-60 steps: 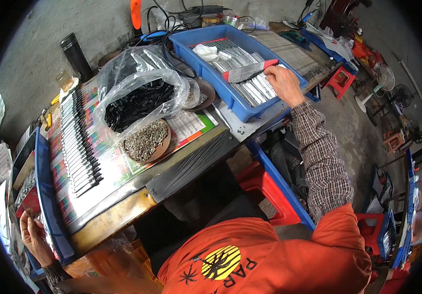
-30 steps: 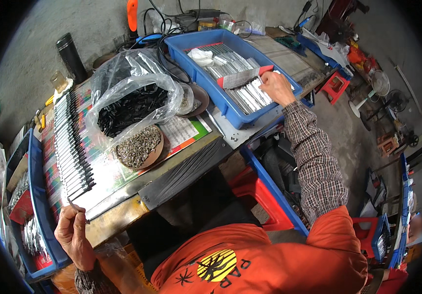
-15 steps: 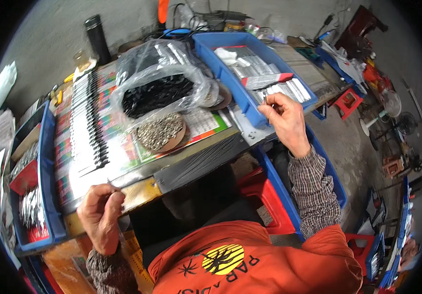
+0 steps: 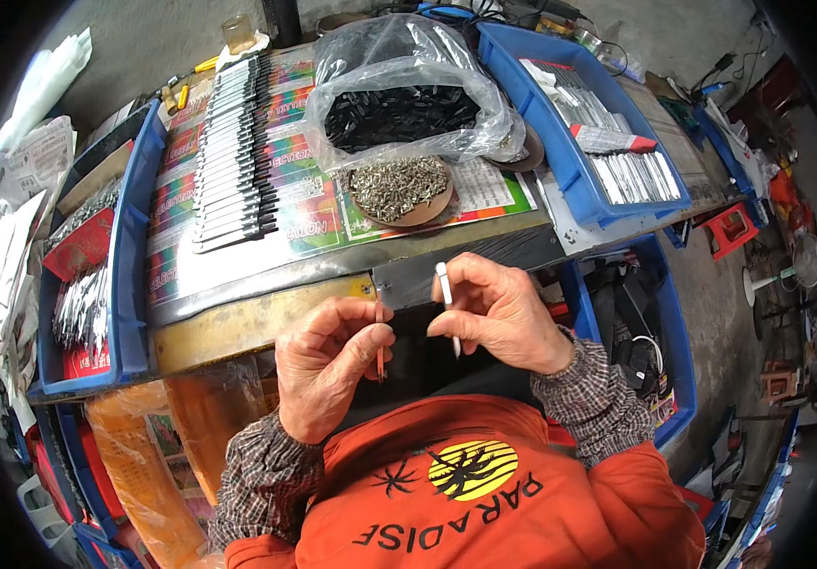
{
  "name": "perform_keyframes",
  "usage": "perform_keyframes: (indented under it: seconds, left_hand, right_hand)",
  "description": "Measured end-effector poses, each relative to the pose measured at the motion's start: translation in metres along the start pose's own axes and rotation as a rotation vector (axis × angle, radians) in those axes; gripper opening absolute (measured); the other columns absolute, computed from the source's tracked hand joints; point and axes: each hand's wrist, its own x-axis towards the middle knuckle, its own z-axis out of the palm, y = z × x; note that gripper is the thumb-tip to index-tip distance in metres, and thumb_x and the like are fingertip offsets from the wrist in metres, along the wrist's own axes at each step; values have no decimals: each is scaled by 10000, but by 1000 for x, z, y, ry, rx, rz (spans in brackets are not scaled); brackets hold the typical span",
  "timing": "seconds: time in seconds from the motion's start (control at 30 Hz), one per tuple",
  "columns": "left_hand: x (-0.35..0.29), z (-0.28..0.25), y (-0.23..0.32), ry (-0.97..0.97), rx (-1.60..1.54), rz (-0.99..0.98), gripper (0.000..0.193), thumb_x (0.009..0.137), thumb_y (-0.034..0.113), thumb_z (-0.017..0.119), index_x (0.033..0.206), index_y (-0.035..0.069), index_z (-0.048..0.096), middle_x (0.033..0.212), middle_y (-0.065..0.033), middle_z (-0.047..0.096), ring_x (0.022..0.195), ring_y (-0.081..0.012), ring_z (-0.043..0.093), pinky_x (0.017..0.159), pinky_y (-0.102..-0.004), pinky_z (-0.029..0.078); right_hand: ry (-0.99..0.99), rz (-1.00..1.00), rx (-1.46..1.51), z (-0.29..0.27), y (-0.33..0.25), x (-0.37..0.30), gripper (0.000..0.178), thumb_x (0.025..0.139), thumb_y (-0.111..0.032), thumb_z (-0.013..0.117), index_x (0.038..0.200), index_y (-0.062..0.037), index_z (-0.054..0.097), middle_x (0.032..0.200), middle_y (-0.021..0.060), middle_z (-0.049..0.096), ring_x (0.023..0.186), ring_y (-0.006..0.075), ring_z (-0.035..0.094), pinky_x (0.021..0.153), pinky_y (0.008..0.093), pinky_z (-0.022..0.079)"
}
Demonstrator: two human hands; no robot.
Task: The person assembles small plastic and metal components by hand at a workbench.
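Close together in front of my body, both hands hover just off the table's front edge. My left hand [image 4: 323,365] is closed, pinching a thin upright rod [image 4: 380,339] between thumb and fingers; its exact kind is too small to tell. Beside it, a short gap away, my right hand [image 4: 499,313] grips a slim silvery metal strip [image 4: 444,284], held upright with a pale upper end. Behind them lies a round tray [image 4: 440,207] heaped with small metal pins [image 4: 394,185]. Past that, an open clear plastic bag [image 4: 333,142] holds black pieces [image 4: 399,114].
Silvery strips with black ends [image 4: 223,161] lie in a column at left. A blue bin [image 4: 133,313] with thin metal parts stands far left. At right are a blue bin [image 4: 603,204] of flat silvery pieces [image 4: 634,177] and a lower blue crate [image 4: 679,351].
My right hand has come from the right-hand blue bin to my front with the silvery strip. My left hand has moved right, close to it. The whole view has shifted.
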Motion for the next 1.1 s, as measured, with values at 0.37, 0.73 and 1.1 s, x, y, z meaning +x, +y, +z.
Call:
perform_keyframes:
  seconds: [0.37, 0.73, 1.1]
  left_hand:
    - [-3, 0, -13, -6, 72, -25, 131, 889, 20, 608, 1003, -44, 608, 754, -35, 644, 636, -48, 572, 556, -195, 481]
    - [-4, 0, -26, -24, -138, -62, 124, 891, 46, 622, 976, -43, 639, 838, -57, 659, 702, -79, 601, 588, -208, 508]
    - [-4, 1, -33, -33, -244, -95, 125, 885, 26, 621, 980, -52, 646, 839, -84, 662, 697, -124, 631, 616, -242, 543]
  right_hand:
    - [-59, -99, 43, 31, 16, -2, 429, 860, -32, 656, 1256, -11, 493, 780, 29, 617, 638, 69, 603, 552, 200, 496]
    - [31, -199, -114, 40, 28, -7, 450, 859, -23, 647, 1280, -27, 487, 699, 27, 576, 587, 70, 575, 525, 225, 484]
    - [55, -200, -138, 42, 29, -10, 450, 854, -23, 654, 1274, -10, 493, 769, 53, 637, 611, 74, 594, 541, 229, 496]
